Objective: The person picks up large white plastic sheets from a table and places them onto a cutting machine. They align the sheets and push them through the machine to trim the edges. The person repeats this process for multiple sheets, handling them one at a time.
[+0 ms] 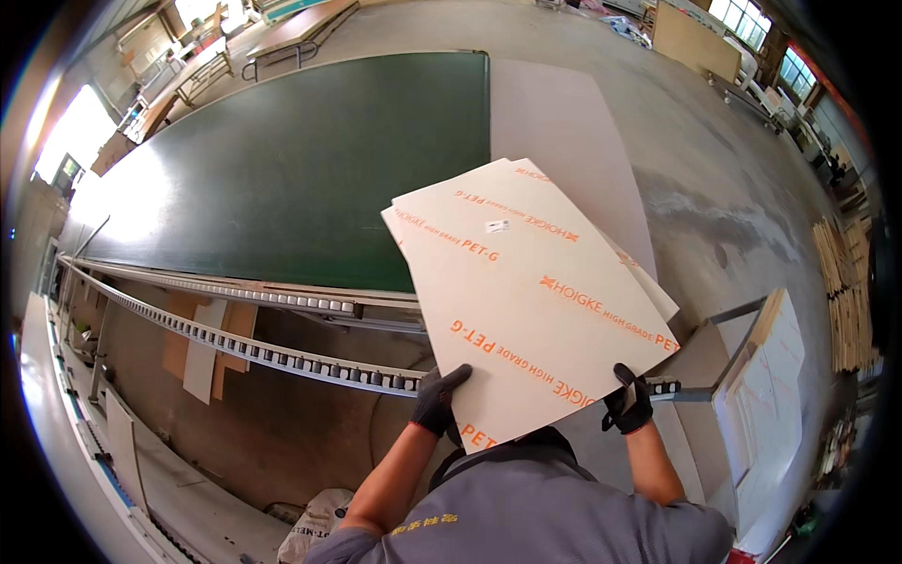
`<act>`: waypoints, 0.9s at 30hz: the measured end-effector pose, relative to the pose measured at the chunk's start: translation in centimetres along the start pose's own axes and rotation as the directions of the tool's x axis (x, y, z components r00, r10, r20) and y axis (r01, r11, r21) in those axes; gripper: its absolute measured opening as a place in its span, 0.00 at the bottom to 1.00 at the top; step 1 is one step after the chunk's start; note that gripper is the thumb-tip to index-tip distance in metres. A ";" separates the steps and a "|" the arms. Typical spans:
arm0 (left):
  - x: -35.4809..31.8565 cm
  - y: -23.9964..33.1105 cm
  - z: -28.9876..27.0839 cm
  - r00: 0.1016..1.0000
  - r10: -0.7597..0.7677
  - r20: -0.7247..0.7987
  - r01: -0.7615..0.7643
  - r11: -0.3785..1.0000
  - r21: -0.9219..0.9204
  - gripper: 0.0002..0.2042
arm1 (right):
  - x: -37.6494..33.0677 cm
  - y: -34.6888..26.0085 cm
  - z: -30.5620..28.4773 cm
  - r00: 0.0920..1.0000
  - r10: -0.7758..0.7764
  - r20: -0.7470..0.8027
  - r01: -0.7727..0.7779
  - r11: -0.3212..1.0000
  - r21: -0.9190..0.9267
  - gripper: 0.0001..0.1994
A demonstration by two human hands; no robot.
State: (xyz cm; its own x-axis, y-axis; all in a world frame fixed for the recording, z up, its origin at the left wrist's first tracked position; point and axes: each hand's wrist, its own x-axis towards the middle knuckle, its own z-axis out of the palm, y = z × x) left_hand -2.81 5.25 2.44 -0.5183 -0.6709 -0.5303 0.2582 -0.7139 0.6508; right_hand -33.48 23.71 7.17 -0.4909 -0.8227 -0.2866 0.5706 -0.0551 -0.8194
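Observation:
A pale, film-covered panel [512,310] with orange printing and a small white label [498,226] lies in front of my body, tilted at an angle. My left hand [438,399], in a black glove, grips its near left edge, thumb on top and the other fingers mostly hidden beneath. On the near right edge, my gloved right hand [629,399] is closed, its thumb over the face. Another similar panel [660,293] peeks out under the first along the right and far left edges; whether my hands hold it too, I cannot tell.
A large dark green surface [310,160] stretches ahead to the left, with a pale sheet [559,113] beside it. Roller rails [282,352] run along its near side. White boards [766,395] stand at right, near stacked wooden strips [846,291]. A white bag [315,524] sits lower left.

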 end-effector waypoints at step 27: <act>25.7 -2.3 5.5 0.831 0.542 0.122 0.010 -0.235 0.972 0.32 | 13.7 -3.7 -25.0 0.917 0.367 -0.157 -0.391 0.904 -0.172 0.15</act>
State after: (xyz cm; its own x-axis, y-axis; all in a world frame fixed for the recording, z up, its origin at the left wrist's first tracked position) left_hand -21.20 -9.27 -9.76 -0.3905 -0.9204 -0.0216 -0.8584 0.3555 0.3697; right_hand -58.82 26.79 -6.11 -0.3443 -0.6856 -0.6414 0.5944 0.3697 -0.7142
